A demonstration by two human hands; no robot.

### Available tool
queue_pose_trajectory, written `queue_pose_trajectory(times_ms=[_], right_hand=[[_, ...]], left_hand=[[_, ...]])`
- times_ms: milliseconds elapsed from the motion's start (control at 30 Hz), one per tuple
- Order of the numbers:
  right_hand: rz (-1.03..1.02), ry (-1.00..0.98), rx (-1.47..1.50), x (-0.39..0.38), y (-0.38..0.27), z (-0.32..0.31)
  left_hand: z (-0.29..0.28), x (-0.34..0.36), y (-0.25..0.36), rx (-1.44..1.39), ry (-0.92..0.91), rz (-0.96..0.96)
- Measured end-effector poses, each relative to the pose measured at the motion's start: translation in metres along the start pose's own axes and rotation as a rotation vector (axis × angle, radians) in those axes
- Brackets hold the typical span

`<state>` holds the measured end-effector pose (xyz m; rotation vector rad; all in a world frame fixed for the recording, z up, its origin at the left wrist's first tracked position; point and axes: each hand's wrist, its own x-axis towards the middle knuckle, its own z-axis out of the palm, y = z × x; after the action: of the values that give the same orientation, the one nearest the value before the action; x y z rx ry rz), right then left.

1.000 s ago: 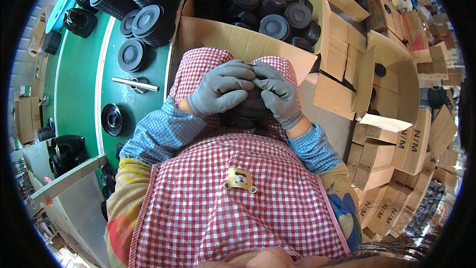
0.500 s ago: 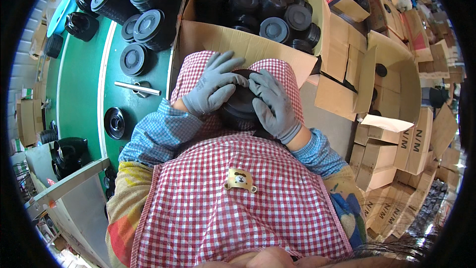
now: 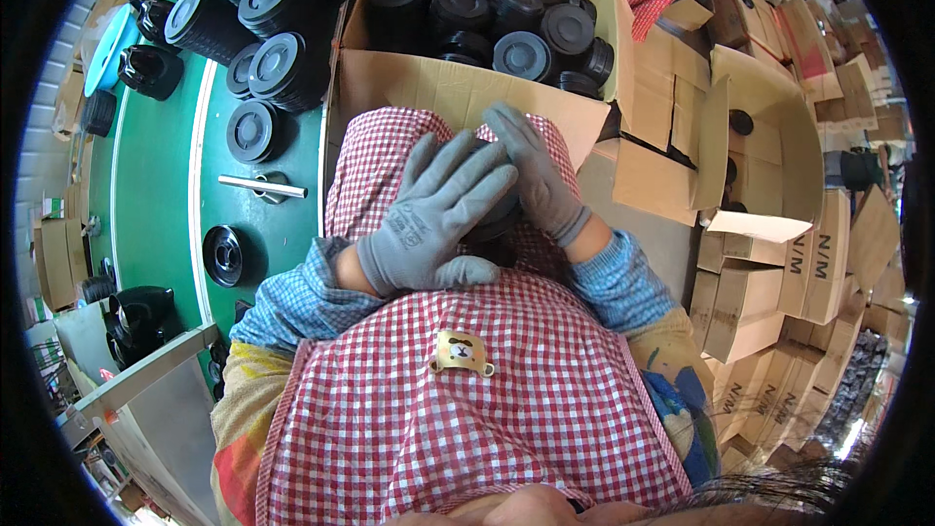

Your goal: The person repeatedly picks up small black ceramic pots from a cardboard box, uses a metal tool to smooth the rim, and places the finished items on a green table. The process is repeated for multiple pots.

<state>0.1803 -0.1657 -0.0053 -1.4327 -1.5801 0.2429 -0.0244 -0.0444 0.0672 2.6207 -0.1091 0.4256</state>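
In my lap, between the hands, sits a round black plastic piece (image 3: 499, 221), like a lid or a stack of lids, mostly hidden. My left hand (image 3: 429, 219), in a grey glove, lies across its upper left side with fingers outstretched and thumb pointing right. At its right side is my right hand (image 3: 542, 180), gloved too, its fingers straight and pointing up and left. The fingertips of my left hand come close to the right palm. Neither hand visibly grips the piece; whether both touch it I cannot tell.
Stacks of black round lids (image 3: 278, 68) stand on the green table (image 3: 156, 195) at left, by a metal rod (image 3: 261, 186) and a black ring-shaped part (image 3: 226, 255). Beyond my knees is a cardboard box (image 3: 390, 88) of black parts. An open carton (image 3: 769, 151) and stacked cartons lie right.
My left hand has moved right and nearer me, its curled fingers now stretched flat over the black piece. My right hand has straightened its fingers and turned upright beside it.
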Motion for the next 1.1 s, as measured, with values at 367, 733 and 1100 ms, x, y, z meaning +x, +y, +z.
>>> queue_pose_trajectory(times_ms=[367,733,1100], right_hand=[[0.183,-0.032,0.233,0.014,0.010,-0.015],[0.250,-0.103,-0.119,0.012,-0.015,-0.017],[-0.052,-0.585,-0.269,0.036,-0.016,-0.042]], left_hand=[[-0.008,0.003,-0.035,-0.127,0.056,-0.124],[-0.004,0.014,-0.045,-0.299,-0.075,-0.462],[0.000,0.056,-0.074,-0.625,-0.251,-0.384]])
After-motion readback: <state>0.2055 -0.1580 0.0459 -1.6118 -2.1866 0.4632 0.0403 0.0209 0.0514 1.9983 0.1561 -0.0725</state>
